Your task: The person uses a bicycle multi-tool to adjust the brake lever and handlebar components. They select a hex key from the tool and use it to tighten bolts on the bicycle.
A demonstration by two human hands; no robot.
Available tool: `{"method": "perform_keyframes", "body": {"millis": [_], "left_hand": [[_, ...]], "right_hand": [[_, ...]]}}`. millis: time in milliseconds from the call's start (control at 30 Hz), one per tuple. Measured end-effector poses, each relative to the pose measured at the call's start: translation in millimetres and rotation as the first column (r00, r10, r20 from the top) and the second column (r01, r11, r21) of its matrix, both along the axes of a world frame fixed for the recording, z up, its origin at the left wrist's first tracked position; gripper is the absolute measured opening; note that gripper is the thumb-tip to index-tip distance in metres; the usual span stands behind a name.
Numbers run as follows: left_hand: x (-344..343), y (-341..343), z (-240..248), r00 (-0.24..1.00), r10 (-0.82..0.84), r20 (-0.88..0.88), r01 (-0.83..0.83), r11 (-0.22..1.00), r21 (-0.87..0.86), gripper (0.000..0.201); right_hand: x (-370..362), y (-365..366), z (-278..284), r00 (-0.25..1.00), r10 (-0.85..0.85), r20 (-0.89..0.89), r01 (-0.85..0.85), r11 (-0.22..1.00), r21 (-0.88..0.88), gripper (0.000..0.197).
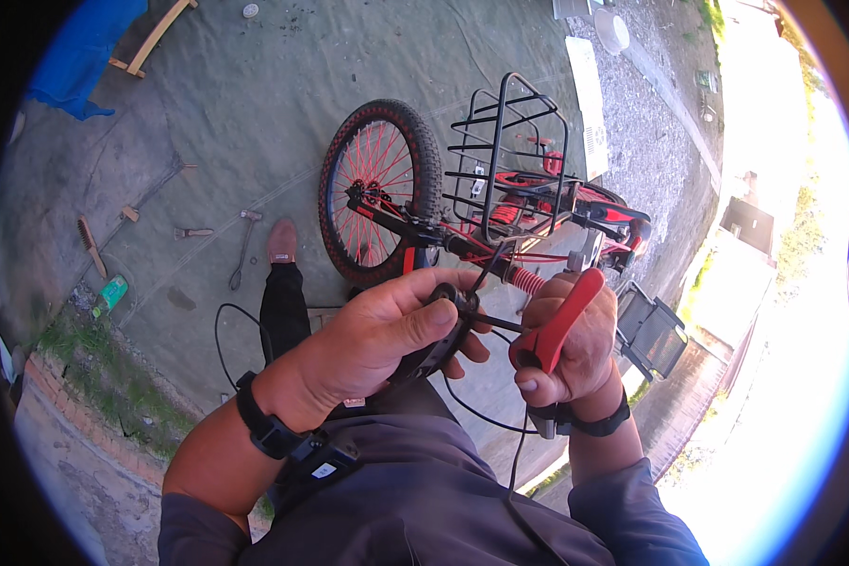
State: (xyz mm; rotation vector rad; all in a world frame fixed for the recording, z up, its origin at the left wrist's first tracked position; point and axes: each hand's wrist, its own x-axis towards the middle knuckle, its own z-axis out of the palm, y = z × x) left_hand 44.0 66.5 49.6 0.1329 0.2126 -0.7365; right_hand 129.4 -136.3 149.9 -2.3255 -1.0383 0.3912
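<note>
One blue cloth (pixel 80 57) at ten o'clock, near the rim of view, just left of a wooden frame (pixel 156 40). At nine o'clock, a brush (pixel 91 247) lying aslant on the ground (pixel 255 113), a green container (pixel 110 295) near its lower end. Further in, on that same side, a short tool (pixel 193 232), then a long-handled tool (pixel 243 250), then a brown shoe (pixel 282 241). Near the centre, toward seven o'clock, the left hand (pixel 377 335), closed around a black part (pixel 458 300), thumb on top; black strap (pixel 262 415) at the wrist. Beyond, from eleven to two o'clock, a bike (pixel 457 245): red-spoked wheel (pixel 373 195) at eleven, black basket (pixel 496 149) at one. Between the hands, a thin rod (pixel 502 324), reaching from a red handle (pixel 558 325) toward the black part; cannot tell the exact contact there. Toward four o'clock, the right hand (pixel 583 344), wrapped around the red handle, apart from the left hand. Farthest right, at three o'clock, a dark chair (pixel 653 330).
</note>
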Motion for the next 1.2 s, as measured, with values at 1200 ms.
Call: {"method": "perform_keyframes", "body": {"millis": [1200], "left_hand": [[15.8, 6.0, 0.6, 0.451, -0.348, 0.822, -0.808, 0.232, 0.542, 0.069]], "right_hand": [[-1.0, 0.2, -0.4, 1.000, 0.000, 0.003, 0.000, 1.000, 0.014, 0.027]]}}
